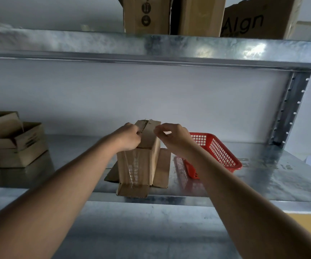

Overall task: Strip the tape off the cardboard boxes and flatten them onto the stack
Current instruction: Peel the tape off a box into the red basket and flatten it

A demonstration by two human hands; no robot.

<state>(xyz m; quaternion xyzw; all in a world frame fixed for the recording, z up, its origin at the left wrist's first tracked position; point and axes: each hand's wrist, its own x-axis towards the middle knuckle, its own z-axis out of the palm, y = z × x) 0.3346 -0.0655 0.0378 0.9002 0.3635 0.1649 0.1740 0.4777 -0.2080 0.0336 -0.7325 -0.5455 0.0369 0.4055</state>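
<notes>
A small cardboard box (141,165) stands on the metal shelf (263,180) with its flaps spread out at the base and clear tape running down its front face. My left hand (129,137) grips the upper left flap of the box. My right hand (171,136) hovers beside the upper right edge, thumb and forefinger pinched together; whether a strip of tape lies between them I cannot tell.
A red plastic basket (220,154) lies just right of the box, partly behind my right forearm. Several open cardboard boxes (14,144) sit at the left end of the shelf. Larger boxes (253,17) stand on the shelf above. A steel upright (289,109) rises at right.
</notes>
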